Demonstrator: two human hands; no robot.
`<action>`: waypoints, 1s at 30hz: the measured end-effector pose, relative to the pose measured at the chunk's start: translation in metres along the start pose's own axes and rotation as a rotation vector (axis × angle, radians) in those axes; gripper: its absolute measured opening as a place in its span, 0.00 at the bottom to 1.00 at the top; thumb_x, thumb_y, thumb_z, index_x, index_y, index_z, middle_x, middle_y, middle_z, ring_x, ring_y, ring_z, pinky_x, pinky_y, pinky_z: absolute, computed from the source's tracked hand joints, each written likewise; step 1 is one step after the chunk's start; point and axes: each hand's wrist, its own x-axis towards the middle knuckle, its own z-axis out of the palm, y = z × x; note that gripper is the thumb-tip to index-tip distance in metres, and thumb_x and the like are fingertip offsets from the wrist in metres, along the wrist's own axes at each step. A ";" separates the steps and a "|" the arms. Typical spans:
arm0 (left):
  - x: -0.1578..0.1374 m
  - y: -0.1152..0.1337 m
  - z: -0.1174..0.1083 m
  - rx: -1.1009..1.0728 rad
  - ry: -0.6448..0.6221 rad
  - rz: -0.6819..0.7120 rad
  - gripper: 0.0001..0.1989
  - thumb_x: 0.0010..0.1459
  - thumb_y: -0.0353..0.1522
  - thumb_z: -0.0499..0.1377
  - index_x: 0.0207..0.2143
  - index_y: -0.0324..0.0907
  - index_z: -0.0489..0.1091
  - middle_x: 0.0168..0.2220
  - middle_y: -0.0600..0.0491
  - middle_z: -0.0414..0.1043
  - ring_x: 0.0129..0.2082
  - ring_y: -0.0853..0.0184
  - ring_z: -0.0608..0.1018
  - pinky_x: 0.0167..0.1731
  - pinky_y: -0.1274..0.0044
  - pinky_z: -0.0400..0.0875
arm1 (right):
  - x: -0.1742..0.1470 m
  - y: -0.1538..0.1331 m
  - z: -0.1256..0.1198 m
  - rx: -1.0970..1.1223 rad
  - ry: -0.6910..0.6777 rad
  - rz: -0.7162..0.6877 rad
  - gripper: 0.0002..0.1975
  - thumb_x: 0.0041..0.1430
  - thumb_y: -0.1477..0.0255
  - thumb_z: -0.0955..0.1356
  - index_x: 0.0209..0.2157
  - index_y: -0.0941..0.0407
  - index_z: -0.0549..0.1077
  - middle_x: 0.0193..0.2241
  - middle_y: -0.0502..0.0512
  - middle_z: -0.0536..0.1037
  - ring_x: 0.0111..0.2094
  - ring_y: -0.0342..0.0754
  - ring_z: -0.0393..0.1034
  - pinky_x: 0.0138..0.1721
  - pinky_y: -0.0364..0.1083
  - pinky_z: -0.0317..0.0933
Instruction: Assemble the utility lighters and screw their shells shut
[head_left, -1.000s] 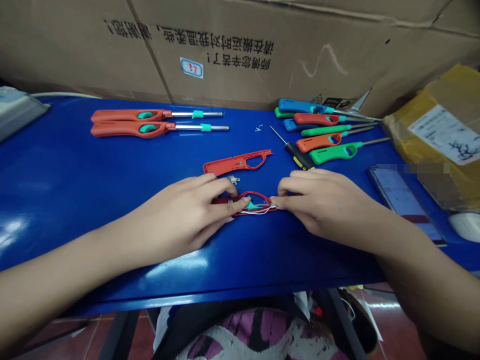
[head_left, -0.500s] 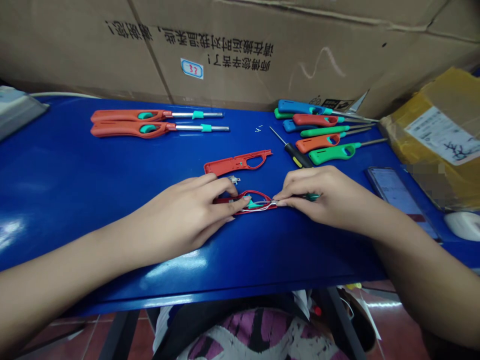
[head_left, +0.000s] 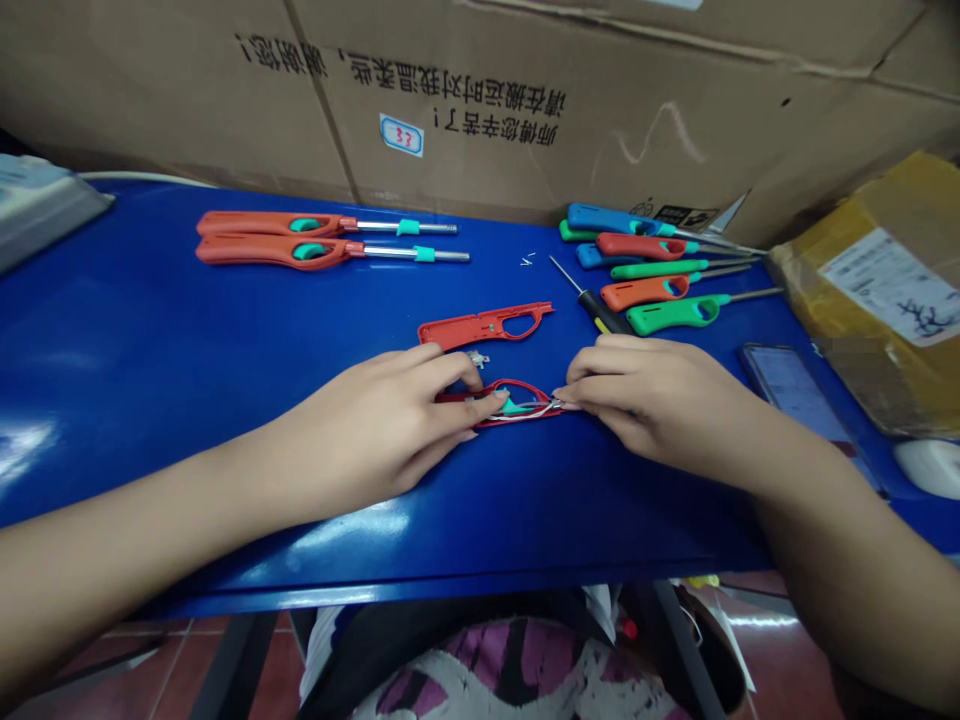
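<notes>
My left hand (head_left: pixel 397 415) is closed on an open red lighter shell half (head_left: pixel 525 384), thumb and fingers pressing around its handle, the thumb by a teal trigger (head_left: pixel 514 405). A white wire (head_left: pixel 529 414) runs along the shell towards its front end. There, my right hand (head_left: pixel 652 395) pinches the narrow front end, where a bit of metal shows at the fingertips; the rest of the tube is hidden by the hand. Just beyond my left fingers lies a small metal-and-clear piece (head_left: pixel 478 359). The other red shell half (head_left: pixel 469 328) lies behind, inner side up.
Two orange-red lighters (head_left: pixel 277 250) lie at the back left. Several coloured lighters (head_left: pixel 667 317) and a black-yellow screwdriver (head_left: pixel 602 308) are at the back right, near tiny white pins (head_left: pixel 527 260). A phone (head_left: pixel 795 385), a yellow-taped parcel (head_left: pixel 885 300) and a large carton (head_left: pixel 480 170) border the blue table (head_left: pixel 225 350).
The view has shifted slightly. My right fingers have curled in closer at the shell's front end, and the green piece that showed under that hand is now hidden. My left hand keeps its hold.
</notes>
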 end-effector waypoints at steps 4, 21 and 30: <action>0.000 -0.001 0.001 -0.010 0.009 0.002 0.19 0.72 0.34 0.50 0.60 0.46 0.71 0.49 0.43 0.72 0.45 0.59 0.76 0.43 0.67 0.75 | -0.001 -0.002 -0.002 -0.091 -0.014 -0.018 0.15 0.67 0.79 0.62 0.36 0.57 0.81 0.35 0.57 0.80 0.35 0.50 0.71 0.39 0.49 0.62; 0.002 0.000 0.001 -0.023 0.002 -0.010 0.20 0.72 0.34 0.50 0.61 0.45 0.71 0.50 0.42 0.71 0.46 0.58 0.75 0.43 0.66 0.75 | -0.003 -0.010 -0.002 -0.240 -0.053 -0.023 0.12 0.64 0.80 0.65 0.41 0.58 0.81 0.35 0.56 0.79 0.35 0.53 0.68 0.34 0.51 0.56; 0.002 0.000 0.003 0.003 0.020 -0.005 0.20 0.72 0.34 0.50 0.62 0.45 0.70 0.51 0.43 0.72 0.46 0.57 0.75 0.42 0.66 0.76 | 0.000 -0.010 -0.001 -0.266 -0.005 -0.043 0.11 0.64 0.79 0.66 0.38 0.57 0.81 0.34 0.54 0.80 0.35 0.53 0.68 0.36 0.50 0.60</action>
